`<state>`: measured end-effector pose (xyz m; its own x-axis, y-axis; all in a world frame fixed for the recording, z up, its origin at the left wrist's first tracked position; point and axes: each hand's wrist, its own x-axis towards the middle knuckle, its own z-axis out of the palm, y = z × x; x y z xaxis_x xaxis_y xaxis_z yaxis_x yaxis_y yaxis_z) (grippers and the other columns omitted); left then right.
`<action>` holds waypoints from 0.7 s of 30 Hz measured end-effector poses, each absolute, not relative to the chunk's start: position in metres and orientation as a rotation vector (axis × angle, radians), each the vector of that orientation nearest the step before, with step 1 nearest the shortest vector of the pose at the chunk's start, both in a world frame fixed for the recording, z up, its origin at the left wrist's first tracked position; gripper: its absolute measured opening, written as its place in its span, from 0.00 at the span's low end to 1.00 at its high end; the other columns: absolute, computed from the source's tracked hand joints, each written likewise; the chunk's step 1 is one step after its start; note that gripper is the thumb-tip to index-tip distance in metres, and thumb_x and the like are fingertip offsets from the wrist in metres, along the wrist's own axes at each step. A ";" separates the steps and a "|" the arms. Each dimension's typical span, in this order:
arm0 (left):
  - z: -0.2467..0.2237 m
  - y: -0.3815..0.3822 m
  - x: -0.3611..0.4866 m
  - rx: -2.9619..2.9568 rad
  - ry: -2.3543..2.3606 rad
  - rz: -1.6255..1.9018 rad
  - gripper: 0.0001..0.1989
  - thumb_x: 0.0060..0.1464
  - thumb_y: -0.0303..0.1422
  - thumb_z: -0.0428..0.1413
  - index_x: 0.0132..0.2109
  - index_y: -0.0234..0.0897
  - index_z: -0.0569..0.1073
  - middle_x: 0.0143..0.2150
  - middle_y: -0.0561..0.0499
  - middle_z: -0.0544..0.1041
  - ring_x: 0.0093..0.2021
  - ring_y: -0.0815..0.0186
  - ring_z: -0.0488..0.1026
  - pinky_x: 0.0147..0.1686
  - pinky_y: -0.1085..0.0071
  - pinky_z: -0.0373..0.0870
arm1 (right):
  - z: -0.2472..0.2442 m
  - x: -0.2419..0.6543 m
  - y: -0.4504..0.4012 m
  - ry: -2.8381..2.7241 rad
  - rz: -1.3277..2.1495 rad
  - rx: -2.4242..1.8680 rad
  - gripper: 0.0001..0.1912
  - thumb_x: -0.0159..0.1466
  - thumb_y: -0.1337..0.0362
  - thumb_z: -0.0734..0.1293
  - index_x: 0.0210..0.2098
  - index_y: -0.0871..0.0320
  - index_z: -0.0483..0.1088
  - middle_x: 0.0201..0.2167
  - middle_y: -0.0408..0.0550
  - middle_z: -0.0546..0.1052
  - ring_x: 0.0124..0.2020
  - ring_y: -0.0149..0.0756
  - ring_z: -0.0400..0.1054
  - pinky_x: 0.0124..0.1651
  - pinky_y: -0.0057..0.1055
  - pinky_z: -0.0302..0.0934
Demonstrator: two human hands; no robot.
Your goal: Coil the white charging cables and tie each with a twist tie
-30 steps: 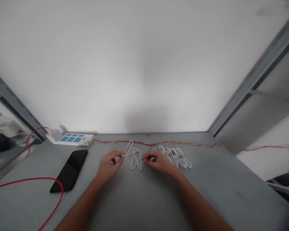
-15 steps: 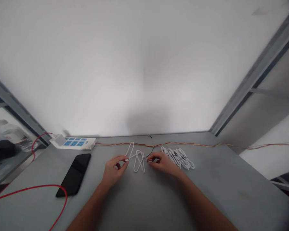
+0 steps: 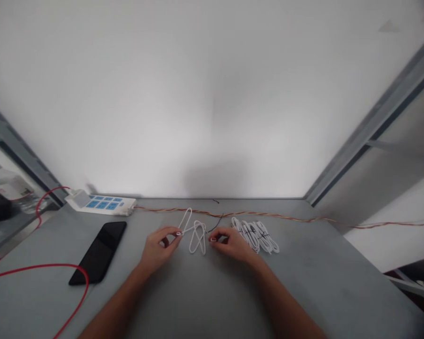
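- The left hand (image 3: 159,249) curls closed, thumb and forefinger pinching the end of a looped white cable (image 3: 198,241).
- The right hand (image 3: 233,245) is also curled, thumb and forefinger pressed on a small pale tip (image 3: 213,239); whether that tip belongs to the white cable is too small to tell.
- The white cable lies on the grey worktop (image 3: 339,278) between the two hands, in narrow loops, with one loop reaching away from the left hand toward the far edge.
- A thin black wire (image 3: 215,225) runs just past the right hand's fingers, beyond the loops.
- Just beyond and to the right of the right hand sits a bundle of coiled white cables (image 3: 256,237), tied with dark ties.
- A twisted orange-and-green wire (image 3: 268,217) stretches across the worktop beyond both hands.
- Left of the left hand lies a black smartphone (image 3: 98,253), face up and tilted on the worktop.
- Farther left and beyond that hand stands a white power strip (image 3: 101,205) with blue sockets.
- A red cable (image 3: 38,266) curves around the smartphone, well left of the left hand.
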<state>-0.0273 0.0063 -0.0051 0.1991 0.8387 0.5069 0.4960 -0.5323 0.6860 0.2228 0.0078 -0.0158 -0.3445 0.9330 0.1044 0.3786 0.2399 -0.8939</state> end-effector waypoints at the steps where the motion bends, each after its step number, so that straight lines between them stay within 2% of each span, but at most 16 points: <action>1: -0.005 0.006 -0.027 2.108 1.249 1.259 0.06 0.51 0.32 0.55 0.36 0.38 0.75 0.35 0.49 0.78 0.30 0.70 0.73 0.22 0.79 0.68 | -0.016 0.223 0.008 -1.845 1.071 -1.207 0.07 0.54 0.66 0.65 0.32 0.59 0.73 0.31 0.46 0.76 0.32 0.33 0.69 0.32 0.26 0.62; 14: -0.006 0.008 -0.028 2.106 1.290 1.211 0.07 0.53 0.34 0.54 0.37 0.40 0.75 0.38 0.50 0.78 0.32 0.69 0.73 0.23 0.78 0.67 | -0.010 0.225 0.005 -1.849 1.041 -1.229 0.08 0.55 0.64 0.65 0.33 0.58 0.73 0.32 0.46 0.76 0.32 0.34 0.68 0.33 0.27 0.61; 21: 0.000 0.007 -0.025 2.054 1.366 1.124 0.08 0.52 0.36 0.53 0.37 0.40 0.75 0.38 0.50 0.78 0.33 0.68 0.73 0.24 0.77 0.66 | -0.010 0.227 0.005 -1.842 1.024 -1.252 0.09 0.55 0.63 0.64 0.34 0.58 0.74 0.32 0.45 0.76 0.29 0.32 0.66 0.30 0.27 0.59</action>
